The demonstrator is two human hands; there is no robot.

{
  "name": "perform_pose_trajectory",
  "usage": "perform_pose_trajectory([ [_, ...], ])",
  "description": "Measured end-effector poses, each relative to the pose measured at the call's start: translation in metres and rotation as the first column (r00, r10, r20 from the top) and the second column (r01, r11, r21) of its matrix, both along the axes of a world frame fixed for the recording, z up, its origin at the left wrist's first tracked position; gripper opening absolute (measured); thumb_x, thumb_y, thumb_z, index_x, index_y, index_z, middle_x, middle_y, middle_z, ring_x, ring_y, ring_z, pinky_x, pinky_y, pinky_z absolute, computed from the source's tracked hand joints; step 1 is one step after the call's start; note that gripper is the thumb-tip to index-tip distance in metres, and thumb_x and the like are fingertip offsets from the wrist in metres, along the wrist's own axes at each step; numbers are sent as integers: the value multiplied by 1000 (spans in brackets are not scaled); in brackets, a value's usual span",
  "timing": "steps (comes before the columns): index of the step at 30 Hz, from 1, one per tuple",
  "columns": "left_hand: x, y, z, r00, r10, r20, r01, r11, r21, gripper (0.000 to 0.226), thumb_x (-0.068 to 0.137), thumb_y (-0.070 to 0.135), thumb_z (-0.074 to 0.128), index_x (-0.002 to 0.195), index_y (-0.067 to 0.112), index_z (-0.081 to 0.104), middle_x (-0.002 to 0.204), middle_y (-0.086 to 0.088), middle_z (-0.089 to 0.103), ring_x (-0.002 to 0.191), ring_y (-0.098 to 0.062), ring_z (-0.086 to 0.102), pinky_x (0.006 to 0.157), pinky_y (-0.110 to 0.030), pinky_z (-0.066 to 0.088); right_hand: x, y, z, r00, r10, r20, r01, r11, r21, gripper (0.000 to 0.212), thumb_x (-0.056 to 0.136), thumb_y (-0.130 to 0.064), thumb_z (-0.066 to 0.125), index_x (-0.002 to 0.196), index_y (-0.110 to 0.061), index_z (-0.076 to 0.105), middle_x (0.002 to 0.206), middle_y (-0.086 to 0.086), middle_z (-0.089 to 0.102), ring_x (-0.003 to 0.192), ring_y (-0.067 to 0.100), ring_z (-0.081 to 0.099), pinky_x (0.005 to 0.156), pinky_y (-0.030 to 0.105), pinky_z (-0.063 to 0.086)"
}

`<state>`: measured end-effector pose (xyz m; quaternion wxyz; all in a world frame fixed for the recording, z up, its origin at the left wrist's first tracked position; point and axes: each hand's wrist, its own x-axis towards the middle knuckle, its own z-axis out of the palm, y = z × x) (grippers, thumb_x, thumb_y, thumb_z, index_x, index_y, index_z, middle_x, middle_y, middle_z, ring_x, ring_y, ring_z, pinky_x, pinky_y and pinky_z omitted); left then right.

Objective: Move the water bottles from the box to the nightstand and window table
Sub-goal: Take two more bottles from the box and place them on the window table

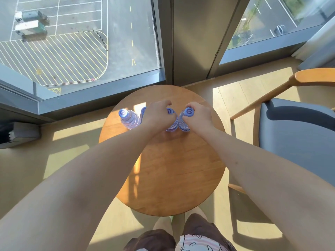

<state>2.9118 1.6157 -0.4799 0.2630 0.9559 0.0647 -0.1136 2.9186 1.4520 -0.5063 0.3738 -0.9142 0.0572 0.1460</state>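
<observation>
Four water bottles stand upright in a row across the far half of the round wooden table (168,171), which sits just inside the window (79,42). All four have blue caps with a swirl mark and clear ribbed bodies.

Counted from the left:
- First bottle (129,119) — free-standing, no hand on it, slightly apart from the next.
- Second bottle (143,111) — mostly hidden behind the left hand; only part of its cap and shoulder shows.
- Third bottle (171,122) — cap visible between the two hands, its body touching or just beside the fourth.
- Fourth bottle (186,117) — rightmost in the row.

Hands: two, both bare, both reaching over the table.
- Left hand (157,114): fingers curled downward over the second bottle's top. It appears to grip that bottle, though the contact itself is hidden by the back of the hand.
- Right hand (198,115): fingers curled, thumb and fingertips pinching the fourth bottle at the neck just below the cap.

Surroundings: one wooden armchair (297,127) with a grey seat stands to the right of the table; one grey bin (20,133) sits on the floor at the left, against the window frame. Strong sunlight falls in patches across the floor and table. No box is in view.
</observation>
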Motion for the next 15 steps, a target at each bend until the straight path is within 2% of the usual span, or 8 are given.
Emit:
perform_pose_trajectory([
  [2,-1,7,12,998,34,60,-33,999,-5,41,89,36,66,128,22,68,121,-2,73,111,-24,64,83,-29,41,2,0,6,998,39,-48,-41,999,-26,40,84,-18,74,124,-19,64,116,3,66,99,16,58,81,27,49],
  [4,-1,18,25,988,84,127,-83,996,-13,36,91,37,63,124,24,69,116,1,74,106,-22,66,81,-29,41,4,2,14,993,69,-100,-73,997,-38,53,85,-17,75,135,-17,59,130,6,62,114,22,57,94,32,50],
  [7,-2,46,36,977,149,155,-153,988,15,36,91,33,63,124,22,69,120,-1,72,116,-25,60,87,-31,41,4,12,25,987,86,-135,-95,994,-58,62,86,-15,71,145,-18,51,141,10,55,130,28,51,106,41,48],
  [9,-8,70,37,977,188,103,-198,976,94,40,89,31,65,128,23,68,128,-2,67,127,-28,51,95,-33,41,4,20,29,986,87,-143,-98,992,-75,64,86,-10,66,148,-19,50,144,11,53,132,29,49,107,41,46],
  [11,-17,93,31,977,210,42,-214,964,158,45,83,25,64,129,22,67,129,-4,65,128,-35,49,101,-38,43,4,27,28,987,39,-159,-54,995,-87,64,87,-6,60,149,-16,48,145,14,52,131,31,50,103,39,47],
  [13,-25,108,23,977,208,-42,-201,970,133,36,80,16,62,115,17,69,117,-11,67,113,-39,57,93,-38,47,2,33,26,985,-36,-167,15,992,-122,59,88,-4,57,147,-12,51,140,15,56,127,33,53,91,33,46],
  [15,-28,117,17,975,185,-122,-173,979,106,21,82,13,67,101,22,63,104,-13,67,94,-33,57,82,-33,45,-1,36,24,987,-74,-145,49,984,-171,48,89,-3,57,136,-10,59,132,15,61,120,33,57,85,31,42],
])
